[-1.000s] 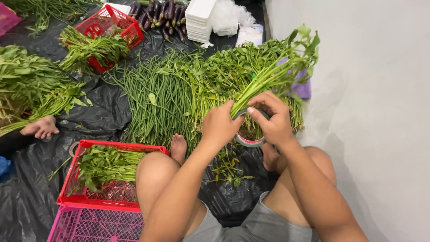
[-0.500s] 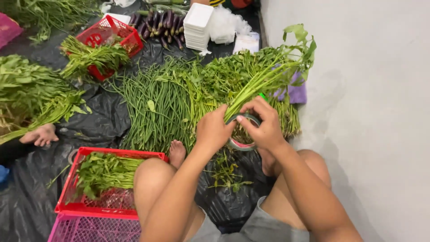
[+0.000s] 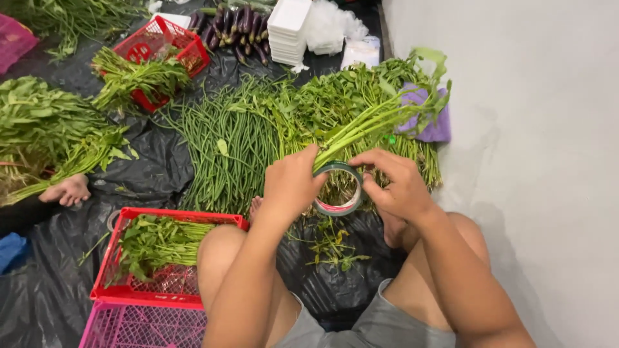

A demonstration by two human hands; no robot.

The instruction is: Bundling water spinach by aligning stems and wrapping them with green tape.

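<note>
Tape roll [image 3: 338, 189] lowered | between left hand [image 3: 290, 183], right hand [image 3: 396, 183]

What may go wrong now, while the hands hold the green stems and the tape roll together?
1. The left hand grips the bunch of leafy stems near its cut ends, so the long leafy tops hang unsupported and stems might slip out.
2. The tape roll sits tight against the stems under the right hand; pulling hard might bruise or snap them.
3. Loose greens lie on the black plastic sheet below and might stick to the tape.
</note>
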